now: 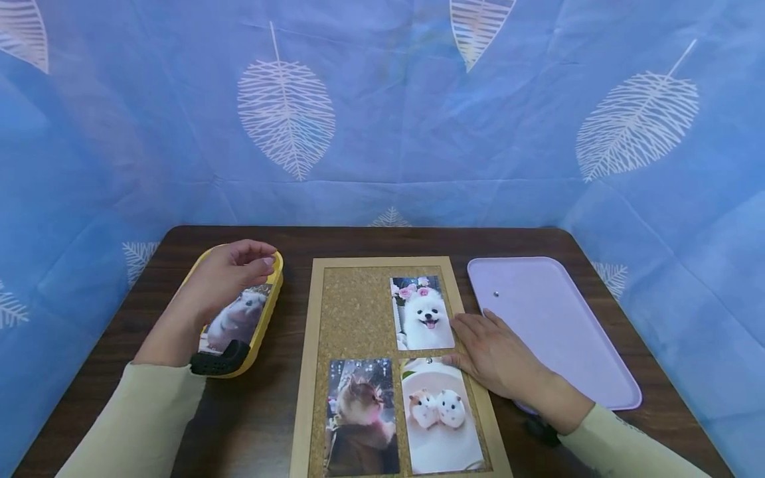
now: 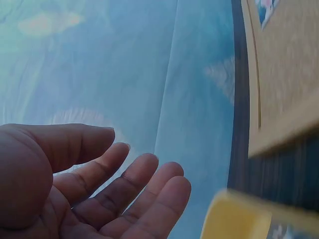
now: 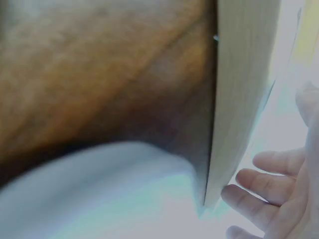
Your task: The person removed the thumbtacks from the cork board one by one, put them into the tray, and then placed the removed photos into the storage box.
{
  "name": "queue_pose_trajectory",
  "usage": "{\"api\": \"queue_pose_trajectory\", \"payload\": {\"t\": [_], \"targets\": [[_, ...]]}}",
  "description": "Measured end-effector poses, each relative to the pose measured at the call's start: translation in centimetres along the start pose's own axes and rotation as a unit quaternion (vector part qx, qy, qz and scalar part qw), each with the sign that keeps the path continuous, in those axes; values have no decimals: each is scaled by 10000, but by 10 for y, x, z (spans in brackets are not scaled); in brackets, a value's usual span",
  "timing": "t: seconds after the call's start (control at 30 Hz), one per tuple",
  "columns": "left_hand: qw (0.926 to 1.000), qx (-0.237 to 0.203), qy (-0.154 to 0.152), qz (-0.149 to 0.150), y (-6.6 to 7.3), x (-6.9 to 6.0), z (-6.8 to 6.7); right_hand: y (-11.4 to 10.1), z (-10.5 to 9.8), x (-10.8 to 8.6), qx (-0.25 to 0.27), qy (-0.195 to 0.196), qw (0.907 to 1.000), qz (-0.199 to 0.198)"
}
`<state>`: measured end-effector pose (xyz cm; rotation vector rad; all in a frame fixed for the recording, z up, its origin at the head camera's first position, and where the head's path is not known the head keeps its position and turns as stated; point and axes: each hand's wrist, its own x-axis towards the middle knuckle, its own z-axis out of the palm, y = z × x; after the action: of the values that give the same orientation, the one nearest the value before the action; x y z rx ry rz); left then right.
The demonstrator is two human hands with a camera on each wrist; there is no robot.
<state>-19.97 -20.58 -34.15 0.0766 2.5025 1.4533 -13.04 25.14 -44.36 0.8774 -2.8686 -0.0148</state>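
Over a yellow tray (image 1: 271, 305) at the left, my left hand (image 1: 224, 275) hovers with loosely bent fingers and nothing in them. Partly covered by that hand and wrist, a photo of a grey-white furry animal (image 1: 236, 322) lies in the tray. My right hand (image 1: 496, 348) rests on the right frame edge of a cork board (image 1: 355, 312), fingers extended. Close to its fingertips is a white dog photo (image 1: 425, 315) at the board's upper right. Below are a photo of two hamsters (image 1: 442, 431), near the thumb, and a cat photo (image 1: 361, 425).
A lilac tray (image 1: 556, 318) lies right of the board, with a small shiny pin (image 1: 496, 293) on it. The dark wooden table (image 1: 251, 431) backs onto a blue leaf-print curtain (image 1: 418, 119). Bare cork shows at the board's upper left.
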Motion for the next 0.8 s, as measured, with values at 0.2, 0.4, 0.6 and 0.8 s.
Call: {"api": "queue_pose_trajectory", "payload": {"t": [0.2,0.4,0.6,0.8], "targets": [[9988,413,-32,252,18,13,45,2,-1,3,-164,248,9996,-33],[9967,156,-335,723,23,38,93,2,-2,5,-254,232,9994,18],[9951,57,-605,775,26,62,137,2,-3,7,-291,215,9993,32],[9821,1608,-598,771,29,81,166,2,-2,6,-278,181,9994,114]]}}
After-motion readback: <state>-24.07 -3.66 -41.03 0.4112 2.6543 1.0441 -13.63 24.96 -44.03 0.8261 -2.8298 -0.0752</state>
